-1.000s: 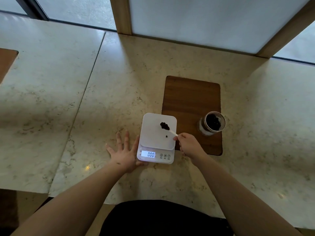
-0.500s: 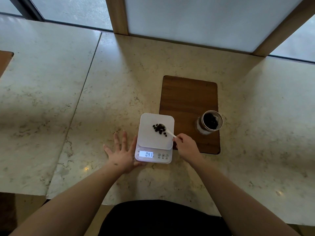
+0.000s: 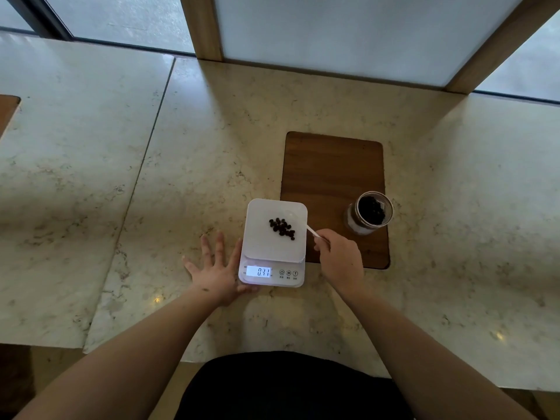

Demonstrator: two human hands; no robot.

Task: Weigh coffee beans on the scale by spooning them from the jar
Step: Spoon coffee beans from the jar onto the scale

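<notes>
A white digital scale [image 3: 257, 247] sits on the marble counter, its lit display reading 0.71. A small pile of dark coffee beans [image 3: 282, 228] lies on its platform. My right hand [image 3: 341, 260] is shut on the handle of a white spoon [image 3: 306, 224], whose empty bowl hovers over the platform's far right corner. My left hand [image 3: 213, 268] lies flat with fingers spread on the counter, touching the scale's left side. An open glass jar [image 3: 371, 212] of beans stands on the wooden board, right of the scale.
The wooden board [image 3: 330, 177] lies behind and to the right of the scale. A seam [image 3: 142, 177] runs through the marble counter on the left. Wooden window posts [image 3: 201, 25] rise at the back. Another wooden board's corner [image 3: 7, 112] shows at the far left.
The spoon has tipped its beans onto the platform and now sits empty, drawn toward the right. The display has risen from 0.00 through 0.41 to 0.71. My left hand has stayed put.
</notes>
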